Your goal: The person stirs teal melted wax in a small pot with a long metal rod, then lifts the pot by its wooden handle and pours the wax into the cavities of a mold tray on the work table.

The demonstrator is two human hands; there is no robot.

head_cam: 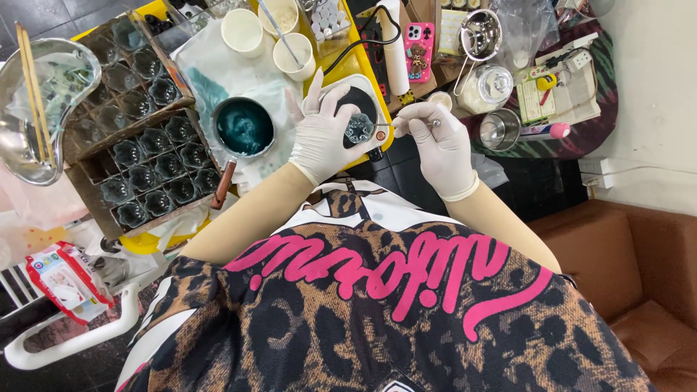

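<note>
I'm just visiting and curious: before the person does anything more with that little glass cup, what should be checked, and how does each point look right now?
1. Left hand has the small glass cup secure: ok, gloved fingers wrap it.
2. Right hand has the thin metal tool pinched, tip at the cup: ok.
3. Both gloves intact: cannot tell.
4. Pot of teal liquid upright and apart from the hands: ok.
5. Box of glass cups within reach on the left: ok.
6. What the cup holds: cannot tell, too small.
</note>
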